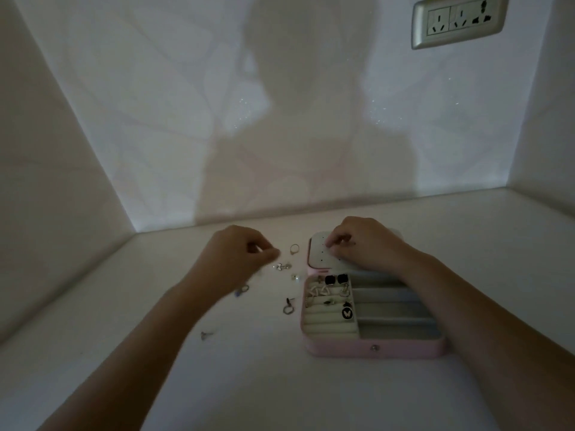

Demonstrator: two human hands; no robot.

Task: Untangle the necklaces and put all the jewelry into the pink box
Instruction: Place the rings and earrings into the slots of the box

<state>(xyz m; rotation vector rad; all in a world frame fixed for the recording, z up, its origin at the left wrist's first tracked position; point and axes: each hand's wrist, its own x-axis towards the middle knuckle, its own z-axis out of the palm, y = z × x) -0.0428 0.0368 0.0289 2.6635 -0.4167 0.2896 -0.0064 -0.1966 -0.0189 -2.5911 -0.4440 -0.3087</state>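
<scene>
The pink box lies open on the white table, its lid laid back with a white holed panel. Earrings and small pieces, among them two black square studs and a black round piece, sit in its left padded section. My right hand rests over the lid with fingers curled on the panel; what they pinch is too small to see. My left hand hovers left of the box with fingertips drawn together. Below it lie a ring, a bow-shaped piece and other loose items.
The table is a white corner surface closed in by walls at the back, left and right. A silver wall socket sits high on the right. One small piece lies apart near the front left. The scene is dim.
</scene>
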